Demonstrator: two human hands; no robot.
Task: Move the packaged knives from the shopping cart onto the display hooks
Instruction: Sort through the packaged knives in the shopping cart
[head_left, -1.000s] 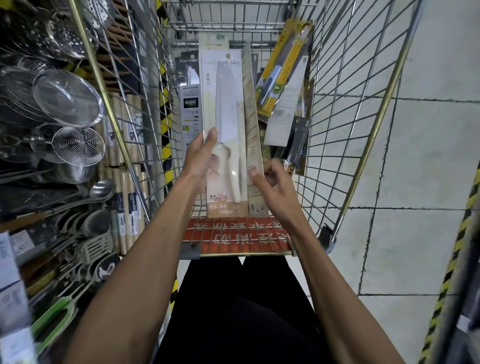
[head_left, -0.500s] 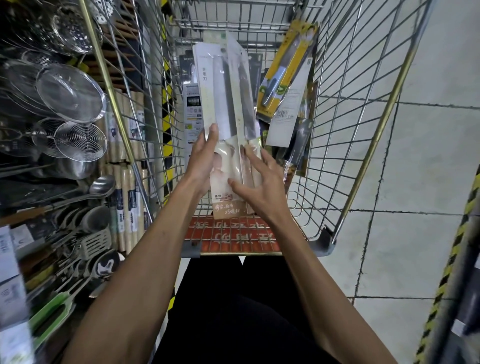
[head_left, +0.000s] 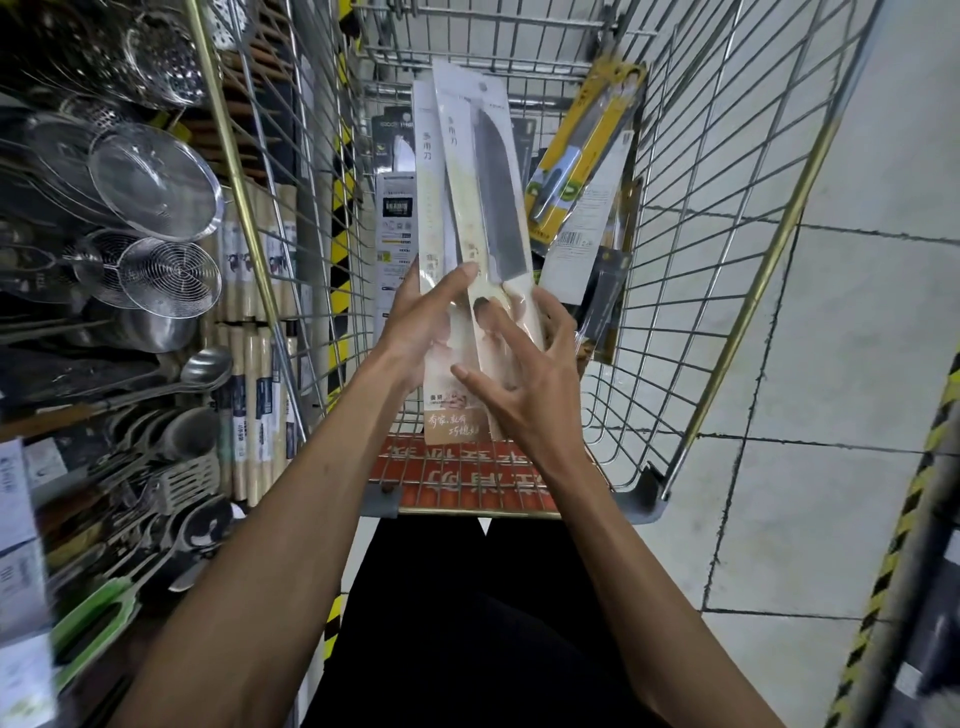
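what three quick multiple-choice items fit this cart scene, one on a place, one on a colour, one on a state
1. Where is the yellow knife package?
A on a hook
B in the shopping cart
C on the floor

2. What colour is the cart's seat flap?
A red
B blue
C green

3. How are the white knife packages placed?
A hanging on hooks
B lying flat in the cart
C held by both hands

Key:
1. B, it leans inside the wire wall.
2. A, it is a red lettered panel.
3. C, the left hand and right hand hold them above the cart.
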